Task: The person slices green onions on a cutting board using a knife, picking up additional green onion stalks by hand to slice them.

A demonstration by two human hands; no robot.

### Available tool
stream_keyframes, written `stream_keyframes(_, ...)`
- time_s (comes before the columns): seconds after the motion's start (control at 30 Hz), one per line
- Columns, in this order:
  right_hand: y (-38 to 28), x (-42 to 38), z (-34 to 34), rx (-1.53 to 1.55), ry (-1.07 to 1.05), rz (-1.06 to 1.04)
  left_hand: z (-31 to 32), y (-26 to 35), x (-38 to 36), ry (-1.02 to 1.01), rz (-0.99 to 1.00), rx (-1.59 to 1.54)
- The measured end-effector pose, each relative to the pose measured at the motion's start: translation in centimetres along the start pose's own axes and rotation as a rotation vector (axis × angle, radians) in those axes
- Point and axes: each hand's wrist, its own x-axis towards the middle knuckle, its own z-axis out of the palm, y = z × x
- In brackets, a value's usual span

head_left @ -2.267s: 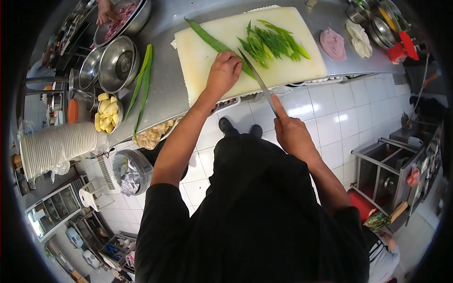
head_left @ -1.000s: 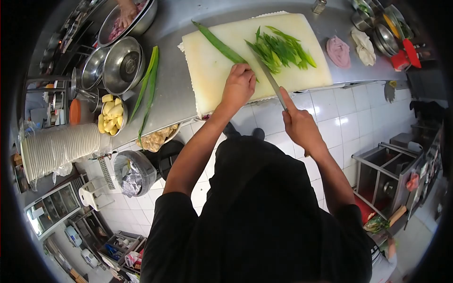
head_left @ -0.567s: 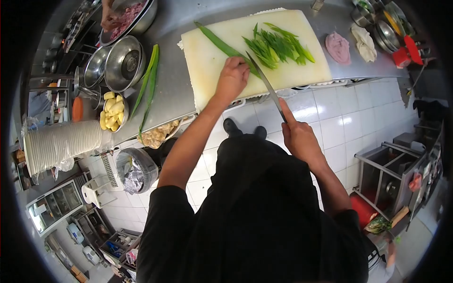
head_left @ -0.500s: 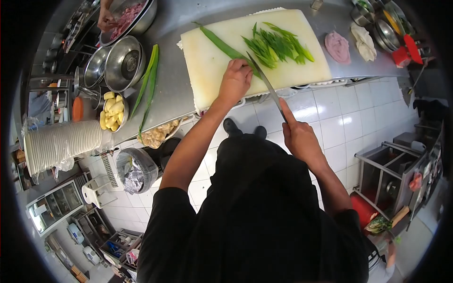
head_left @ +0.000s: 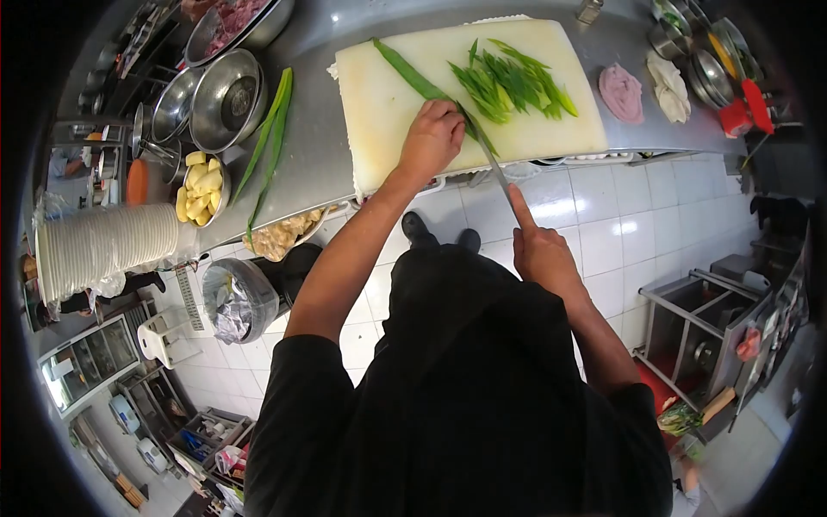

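On the white cutting board (head_left: 379, 108), my left hand (head_left: 433, 138) is closed, fingers curled, over a long green onion (head_left: 403, 69) that slants up to the board's far edge. My right hand (head_left: 544, 254) grips a knife (head_left: 493, 159) by its handle, index finger stretched along it. The blade points up and left, its tip beside my left fingertips and against the green onion. To the right of the blade lies a loose pile of cut green onion pieces (head_left: 500, 84). Part of the held stalk is hidden under my left hand.
More green onions (head_left: 274, 142) lie left of the board. Beyond them are metal bowls (head_left: 228, 99), a bowl of peeled potato-like pieces (head_left: 203, 189) and a meat bowl (head_left: 245, 34). A pink cloth (head_left: 620, 92) and a white cloth (head_left: 668, 86) lie to the right.
The knife tip has come down lower, close to my left fingertips. My left hand remains on the stalk. Another person's hand at the meat bowl has gone from clear view.
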Motion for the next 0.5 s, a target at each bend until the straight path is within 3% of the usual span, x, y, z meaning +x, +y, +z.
stream_keyframes(0.17, 0.2, 1.6, 0.4, 0.03, -0.041, -0.021, -0.1, 0.0, -0.2, -0.02, -0.02, 0.004)
stream_keyframes(0.27, 0.2, 4.3, 0.7, 0.045, 0.067, -0.101, 0.0, 0.0, 0.1, -0.009, -0.018, 0.013)
stream_keyframes(0.5, 1.8, 2.4, -0.7, 0.065, 0.013, -0.079, -0.1, 0.0, 0.0, 0.003, -0.028, -0.008)
